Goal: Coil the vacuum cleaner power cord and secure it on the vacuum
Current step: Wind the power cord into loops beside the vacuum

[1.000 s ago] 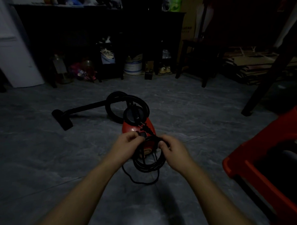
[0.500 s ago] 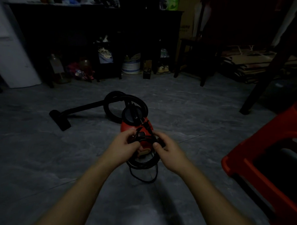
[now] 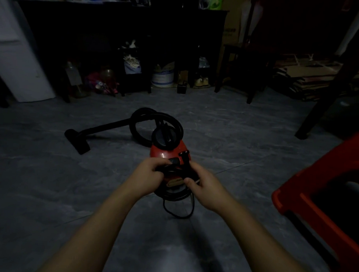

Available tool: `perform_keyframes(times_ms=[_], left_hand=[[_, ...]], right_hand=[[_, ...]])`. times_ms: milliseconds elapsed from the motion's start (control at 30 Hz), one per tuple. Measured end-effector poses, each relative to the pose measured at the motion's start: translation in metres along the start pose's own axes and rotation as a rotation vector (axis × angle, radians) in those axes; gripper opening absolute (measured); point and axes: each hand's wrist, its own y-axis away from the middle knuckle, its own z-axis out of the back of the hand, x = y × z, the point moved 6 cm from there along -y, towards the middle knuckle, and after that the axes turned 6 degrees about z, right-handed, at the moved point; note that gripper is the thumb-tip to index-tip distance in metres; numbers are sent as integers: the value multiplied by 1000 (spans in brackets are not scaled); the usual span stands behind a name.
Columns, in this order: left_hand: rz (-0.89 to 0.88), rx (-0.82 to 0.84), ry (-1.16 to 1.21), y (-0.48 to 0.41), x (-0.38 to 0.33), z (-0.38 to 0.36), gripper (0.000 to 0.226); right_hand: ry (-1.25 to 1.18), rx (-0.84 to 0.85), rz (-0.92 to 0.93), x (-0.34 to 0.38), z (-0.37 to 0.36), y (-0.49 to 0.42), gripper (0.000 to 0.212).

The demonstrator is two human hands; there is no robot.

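Note:
A small red vacuum cleaner (image 3: 165,153) with a black round top sits on the grey floor in the middle of the view. Its black hose (image 3: 146,122) loops behind it and runs left to a floor nozzle (image 3: 76,139). A coil of black power cord (image 3: 172,193) hangs just in front of the vacuum body. My left hand (image 3: 147,174) grips the coil's left side. My right hand (image 3: 201,182) grips its right side, and the plug (image 3: 184,154) sticks up above the fingers. One loose loop trails onto the floor below.
A red plastic stool (image 3: 322,204) stands close at the right. A dark table leg (image 3: 326,96) slants down beyond it. Dark shelving (image 3: 121,38) with buckets, bottles and clutter lines the far wall. Flattened cardboard (image 3: 310,79) is stacked at the back right.
Both hands have carried the coiled cord forward and closer together, from in front of the vacuum up against its body. The coil now overlaps the red housing.

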Motion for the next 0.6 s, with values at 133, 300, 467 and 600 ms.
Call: perform_keyframes(times_ms=[133, 300, 467, 600], left_hand=[[33, -14, 54, -4, 5, -1, 45], [64, -55, 175, -6, 6, 1, 38], [100, -87, 267, -6, 11, 6, 42], [49, -116, 202, -8, 10, 6, 36]], right_hand=[[62, -53, -11, -1, 6, -3, 39], [213, -87, -16, -4, 10, -8, 36], [20, -31, -123, -8, 6, -6, 29], [-136, -48, -203, -14, 7, -6, 23]])
